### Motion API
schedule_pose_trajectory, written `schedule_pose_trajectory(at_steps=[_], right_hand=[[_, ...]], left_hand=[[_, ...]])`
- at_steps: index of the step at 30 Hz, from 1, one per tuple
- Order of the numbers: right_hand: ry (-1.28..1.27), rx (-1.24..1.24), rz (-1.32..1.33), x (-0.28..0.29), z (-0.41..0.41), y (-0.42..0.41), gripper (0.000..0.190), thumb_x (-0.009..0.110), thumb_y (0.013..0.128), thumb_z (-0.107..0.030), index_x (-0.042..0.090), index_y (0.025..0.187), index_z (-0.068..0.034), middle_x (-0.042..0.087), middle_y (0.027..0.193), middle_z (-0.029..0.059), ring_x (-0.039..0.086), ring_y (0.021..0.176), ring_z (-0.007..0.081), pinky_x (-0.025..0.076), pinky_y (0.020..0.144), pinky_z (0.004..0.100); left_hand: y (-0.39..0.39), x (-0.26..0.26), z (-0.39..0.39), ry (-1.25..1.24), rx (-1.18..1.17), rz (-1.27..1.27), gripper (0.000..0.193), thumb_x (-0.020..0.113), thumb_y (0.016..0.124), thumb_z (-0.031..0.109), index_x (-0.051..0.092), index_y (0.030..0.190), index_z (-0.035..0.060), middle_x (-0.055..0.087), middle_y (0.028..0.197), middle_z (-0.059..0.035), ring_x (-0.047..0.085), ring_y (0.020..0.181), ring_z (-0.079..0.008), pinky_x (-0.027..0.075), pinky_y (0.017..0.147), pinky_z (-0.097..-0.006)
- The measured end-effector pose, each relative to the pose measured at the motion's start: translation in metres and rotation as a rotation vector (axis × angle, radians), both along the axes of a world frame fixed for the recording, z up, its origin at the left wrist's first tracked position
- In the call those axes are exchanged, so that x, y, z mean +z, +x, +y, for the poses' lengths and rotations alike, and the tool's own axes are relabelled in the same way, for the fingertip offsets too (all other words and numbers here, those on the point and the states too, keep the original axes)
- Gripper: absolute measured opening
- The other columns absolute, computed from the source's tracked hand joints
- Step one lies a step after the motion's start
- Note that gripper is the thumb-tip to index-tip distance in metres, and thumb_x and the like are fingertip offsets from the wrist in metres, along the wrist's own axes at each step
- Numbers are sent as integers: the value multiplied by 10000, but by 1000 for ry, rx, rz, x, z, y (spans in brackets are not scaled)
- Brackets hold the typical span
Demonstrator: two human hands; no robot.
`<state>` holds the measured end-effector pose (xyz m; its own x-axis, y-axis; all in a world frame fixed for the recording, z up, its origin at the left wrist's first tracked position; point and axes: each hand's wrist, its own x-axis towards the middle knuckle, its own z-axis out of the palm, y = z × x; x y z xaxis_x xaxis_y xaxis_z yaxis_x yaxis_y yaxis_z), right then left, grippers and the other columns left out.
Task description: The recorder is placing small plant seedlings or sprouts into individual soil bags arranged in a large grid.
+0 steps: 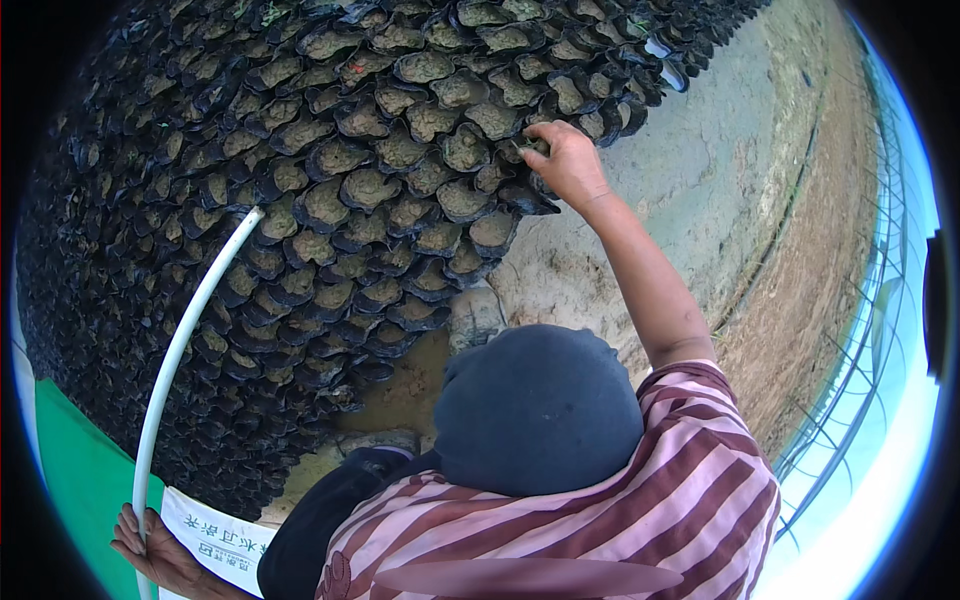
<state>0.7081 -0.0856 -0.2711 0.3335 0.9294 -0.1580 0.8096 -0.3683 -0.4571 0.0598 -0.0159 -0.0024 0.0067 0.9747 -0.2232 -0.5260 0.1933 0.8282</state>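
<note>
Black plastic nursery bags (370,189) filled with brown soil stand packed together before me. At the right edge of the block, my right hand (564,154) pinches a small tuft of weeds (537,145) between thumb and fingers, just over one of the bags. Down at the lower left, my left hand (154,551) is wrapped around a white plastic pipe (166,375). The pipe looks bent by the lens, and its far end lies over the bags. Part of the right fingertips is hidden by the hand itself.
A muddy shoe (475,316) is close against the bags, near a rounded dark blue cloth shape (536,409). Bare earth (675,217) runs along the right, with a wire-like frame (870,352) beyond. A green sheet (90,457) and white banner with writing (214,536) lie lower left.
</note>
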Motion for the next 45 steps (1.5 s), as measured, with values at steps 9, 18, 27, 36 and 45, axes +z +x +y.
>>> schedule_pose_trajectory(at_steps=[9,18,27,36,45], right_hand=[[-99,105,-301,-23,1,3,199,686,791,-195,685,945,-70,657,921,151,640,855,356,523,750,437],[113,-604,1342,83,-97,112,158,640,889,-96,616,1040,-58,629,878,16,553,720,112,429,614,237],[-606,-544,-245,36,-308,151,400,733,787,-253,646,1109,-32,690,977,195,668,924,322,532,814,382],[97,-88,-198,-22,-35,55,162,651,801,-151,677,938,-67,646,941,137,648,855,320,528,745,414],[-62,40,-338,-28,-25,66,130,615,801,-136,661,908,-78,625,927,132,645,877,319,527,745,439]], left_hand=[[7,-1,2,5,-9,-10,392,511,1006,124,311,670,110,289,722,-38,350,782,-180,351,692,-335],[51,8,3,-101,645,500,379,498,1019,153,320,690,94,310,736,-53,399,819,-201,366,712,-354],[10,1,11,-6,30,355,231,601,946,317,683,809,149,704,775,-18,670,878,-218,469,872,-431],[8,1,17,-44,165,261,292,606,942,309,606,717,124,619,663,-27,632,814,-264,421,886,-490],[19,4,5,-71,309,391,316,549,975,317,572,726,124,590,672,-28,613,782,-257,421,874,-493]])
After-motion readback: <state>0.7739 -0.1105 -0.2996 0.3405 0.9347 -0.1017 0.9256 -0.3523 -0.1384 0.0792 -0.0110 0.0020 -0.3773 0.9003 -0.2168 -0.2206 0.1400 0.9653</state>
